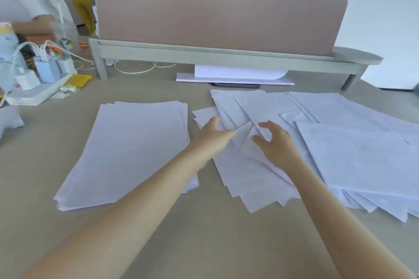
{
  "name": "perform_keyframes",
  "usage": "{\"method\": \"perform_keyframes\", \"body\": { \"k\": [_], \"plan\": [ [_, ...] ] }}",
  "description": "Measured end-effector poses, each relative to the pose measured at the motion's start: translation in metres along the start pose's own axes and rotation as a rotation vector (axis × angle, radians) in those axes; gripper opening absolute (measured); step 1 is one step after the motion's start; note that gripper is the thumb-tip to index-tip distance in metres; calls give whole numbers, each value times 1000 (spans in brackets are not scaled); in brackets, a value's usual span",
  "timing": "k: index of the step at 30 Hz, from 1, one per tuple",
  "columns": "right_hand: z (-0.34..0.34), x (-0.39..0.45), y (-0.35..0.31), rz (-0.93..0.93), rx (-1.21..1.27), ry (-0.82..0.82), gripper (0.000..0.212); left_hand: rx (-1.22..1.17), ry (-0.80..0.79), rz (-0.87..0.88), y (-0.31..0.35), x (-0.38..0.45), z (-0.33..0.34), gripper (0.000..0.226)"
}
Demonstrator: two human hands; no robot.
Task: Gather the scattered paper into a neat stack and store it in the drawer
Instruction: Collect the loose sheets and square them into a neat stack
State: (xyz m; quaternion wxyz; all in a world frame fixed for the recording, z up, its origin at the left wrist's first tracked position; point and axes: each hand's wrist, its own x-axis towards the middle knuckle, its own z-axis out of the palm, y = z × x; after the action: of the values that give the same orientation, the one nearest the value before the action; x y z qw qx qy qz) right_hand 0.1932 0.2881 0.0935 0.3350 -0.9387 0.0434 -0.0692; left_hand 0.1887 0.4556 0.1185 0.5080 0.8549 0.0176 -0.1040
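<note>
A fairly even stack of white paper lies on the left of the beige desk. To its right, loose white sheets are spread in an overlapping, skewed heap reaching the right edge of view. My left hand rests on the heap's left edge, its fingertips pinching the corner of a sheet that is lifted slightly. My right hand hovers just right of it over the same sheets, fingers curled and apart, holding nothing. No drawer is in view.
A pink divider panel on a grey shelf bounds the back of the desk, with a white board and paper beneath it. A tray of chargers and cables stands at the left. Other people are behind, upper left.
</note>
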Motion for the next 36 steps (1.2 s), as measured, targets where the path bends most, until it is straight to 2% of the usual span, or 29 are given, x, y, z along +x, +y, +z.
{"method": "perform_keyframes", "body": {
  "k": [2,3,5,7,8,9,11,12,14,18,20,24,27,29,33,36],
  "plan": [
    [-15,1,26,75,-79,57,46,-83,-62,-48,13,12,18,49],
    [-22,0,38,105,-122,79,45,-141,-65,-71,15,21,23,39],
    [-28,-3,60,124,-202,117,44,-338,-23,-137,18,41,27,23],
    [-28,-6,72,115,-258,144,40,-521,85,-214,19,59,24,12],
    [-28,-6,74,107,-261,160,39,-591,142,-243,21,65,22,8],
    [-28,-5,75,102,-259,171,38,-642,164,-275,22,70,18,14],
    [-27,-5,75,95,-262,181,35,-705,144,-297,22,78,13,4],
    [-27,-4,75,94,-249,187,35,-724,100,-302,23,80,12,7],
    [-28,-5,77,89,-196,204,34,-676,5,-289,24,85,12,22],
    [-35,-8,76,161,1,219,33,-478,1,-282,38,96,22,29],
    [-36,-8,76,178,36,218,33,-388,-41,-294,42,108,30,44],
    [-37,-6,76,180,38,215,32,-215,-190,-302,60,115,40,27],
    [-37,-2,77,180,98,222,32,-105,-320,-274,72,116,43,4],
    [-37,0,77,188,146,206,33,-47,-342,-268,78,113,47,6],
    [-34,2,75,162,198,183,34,-110,-344,-340,71,118,56,39],
    [-33,2,76,118,261,190,32,-124,-259,-347,59,119,64,40]
  ]
}}
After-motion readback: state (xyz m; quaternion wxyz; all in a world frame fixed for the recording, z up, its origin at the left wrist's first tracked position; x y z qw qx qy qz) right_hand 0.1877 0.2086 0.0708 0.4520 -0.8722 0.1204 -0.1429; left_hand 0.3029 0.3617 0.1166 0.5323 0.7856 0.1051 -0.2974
